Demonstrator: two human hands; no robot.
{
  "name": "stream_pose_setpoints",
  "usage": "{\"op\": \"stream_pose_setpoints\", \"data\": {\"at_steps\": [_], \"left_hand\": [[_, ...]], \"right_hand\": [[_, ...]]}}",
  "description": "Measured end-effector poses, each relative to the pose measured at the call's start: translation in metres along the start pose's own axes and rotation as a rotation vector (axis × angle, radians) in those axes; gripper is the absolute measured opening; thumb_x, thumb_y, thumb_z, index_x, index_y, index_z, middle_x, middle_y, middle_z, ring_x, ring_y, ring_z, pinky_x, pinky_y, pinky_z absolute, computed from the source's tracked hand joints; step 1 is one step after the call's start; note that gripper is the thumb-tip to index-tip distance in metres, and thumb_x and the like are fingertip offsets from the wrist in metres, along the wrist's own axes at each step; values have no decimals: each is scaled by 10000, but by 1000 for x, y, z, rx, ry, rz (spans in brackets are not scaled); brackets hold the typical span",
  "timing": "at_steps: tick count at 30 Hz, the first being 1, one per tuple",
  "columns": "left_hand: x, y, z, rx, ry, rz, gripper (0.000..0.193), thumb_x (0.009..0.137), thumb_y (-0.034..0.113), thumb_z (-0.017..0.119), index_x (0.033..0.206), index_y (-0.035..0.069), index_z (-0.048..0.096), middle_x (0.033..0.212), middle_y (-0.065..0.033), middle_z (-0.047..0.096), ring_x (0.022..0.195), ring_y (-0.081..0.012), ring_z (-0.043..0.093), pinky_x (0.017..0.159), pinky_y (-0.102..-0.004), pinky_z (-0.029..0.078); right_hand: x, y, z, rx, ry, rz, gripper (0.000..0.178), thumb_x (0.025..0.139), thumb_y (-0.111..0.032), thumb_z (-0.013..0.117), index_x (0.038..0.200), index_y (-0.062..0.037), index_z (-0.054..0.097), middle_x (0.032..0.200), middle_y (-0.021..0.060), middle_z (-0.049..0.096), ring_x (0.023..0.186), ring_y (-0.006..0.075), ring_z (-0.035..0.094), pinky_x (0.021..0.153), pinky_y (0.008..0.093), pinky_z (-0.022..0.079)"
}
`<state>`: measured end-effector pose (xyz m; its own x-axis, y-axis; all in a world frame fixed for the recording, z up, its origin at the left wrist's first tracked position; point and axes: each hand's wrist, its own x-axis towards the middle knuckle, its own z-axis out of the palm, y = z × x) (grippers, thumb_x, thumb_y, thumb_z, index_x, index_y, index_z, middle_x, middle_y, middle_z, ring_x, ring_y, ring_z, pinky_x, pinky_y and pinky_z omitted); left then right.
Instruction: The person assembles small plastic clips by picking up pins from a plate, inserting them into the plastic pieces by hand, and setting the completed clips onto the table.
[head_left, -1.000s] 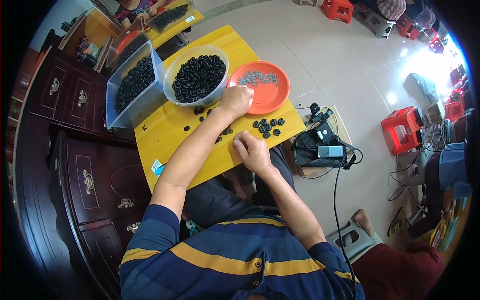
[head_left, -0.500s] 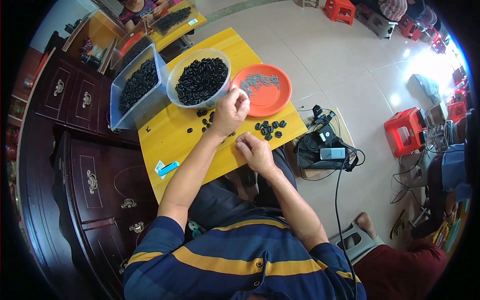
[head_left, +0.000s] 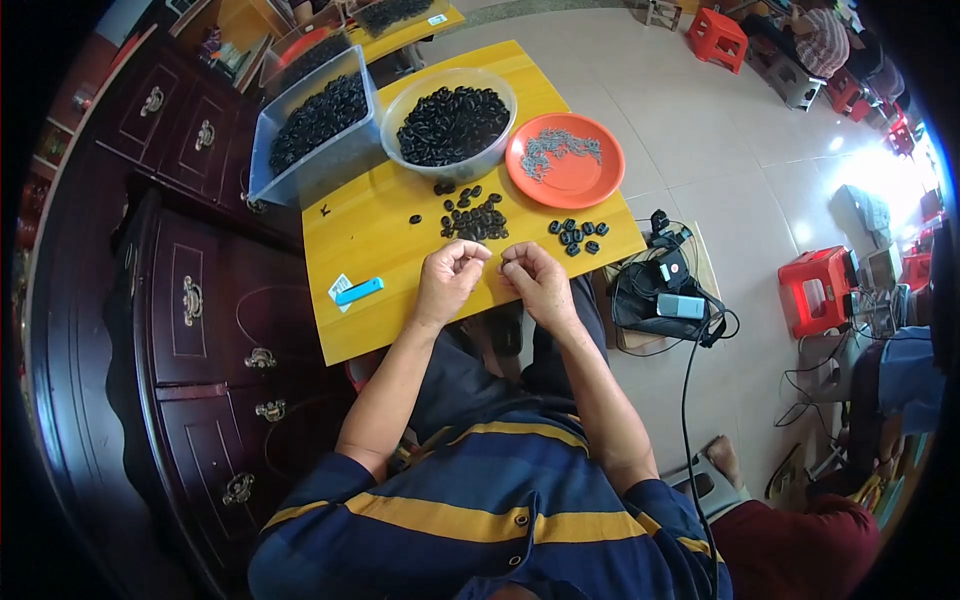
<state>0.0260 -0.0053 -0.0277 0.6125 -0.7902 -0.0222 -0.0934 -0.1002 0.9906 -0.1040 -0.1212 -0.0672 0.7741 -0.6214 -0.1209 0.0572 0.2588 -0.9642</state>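
Close to the table's near edge, my left hand [head_left: 452, 282] is closed in a pinch; what its fingertips hold, if anything, is too small to make out. My right hand [head_left: 540, 285] faces it a short gap away, thumb and fingers pressed together, with a tiny dark bit at the tips that I cannot name. Just beyond both hands lies a loose pile of small black oval pieces [head_left: 478, 220]. A smaller group of black pieces [head_left: 575, 236] sits to the right. Small grey metal bits [head_left: 550, 150] are spread on an orange plate [head_left: 575, 190] farther back.
A round clear tub [head_left: 391, 140] and a rectangular clear bin [head_left: 262, 165], both full of black pieces, stand at the back left of the yellow table [head_left: 390, 235]. A blue-handled tool [head_left: 358, 291] lies at left. Dark drawers [head_left: 195, 300] flank the table; a bag with cables [head_left: 650, 290] is right.
My left hand has come back from the orange plate's edge to face my right hand, uncovering the black pile. The whole view has shifted slightly.
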Motion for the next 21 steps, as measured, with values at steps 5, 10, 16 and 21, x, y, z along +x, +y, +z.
{"op": "stream_pose_setpoints", "data": {"at_steps": [5, 10, 16, 21], "left_hand": [[-11, -9, -13, 51, 63, 110, 127, 885, -26, 625, 998, 20, 658, 843, 30, 640, 722, -34, 583, 665, -203, 498], [-23, 1, -17, 99, 93, 197, 194, 860, -42, 656, 1041, 22, 639, 861, 4, 653, 742, -47, 605, 686, -213, 511], [-29, 3, -20, 85, 101, 204, 181, 860, -37, 662, 1031, 17, 636, 847, -1, 659, 734, -55, 613, 676, -219, 514], [-29, 4, -18, 178, 68, 205, 176, 896, -37, 652, 1056, 27, 620, 862, 35, 637, 749, -10, 570, 686, -181, 480]], "right_hand": [[-6, 0, 19, -71, -65, -51, 174, 910, -44, 641, 1075, 9, 647, 887, 59, 708, 821, 113, 671, 748, 258, 531], [-12, -5, 25, -86, -49, -32, 154, 925, -57, 661, 1070, -3, 651, 879, 41, 702, 811, 103, 658, 741, 244, 521], [-18, -6, 31, -107, -47, -24, 152, 939, -54, 676, 1082, -7, 652, 899, 29, 695, 797, 91, 640, 729, 233, 512], [-20, -5, 32, -109, -33, -23, 153, 937, -42, 672, 1084, -1, 659, 883, 18, 685, 806, 88, 639, 737, 237, 518]]}}
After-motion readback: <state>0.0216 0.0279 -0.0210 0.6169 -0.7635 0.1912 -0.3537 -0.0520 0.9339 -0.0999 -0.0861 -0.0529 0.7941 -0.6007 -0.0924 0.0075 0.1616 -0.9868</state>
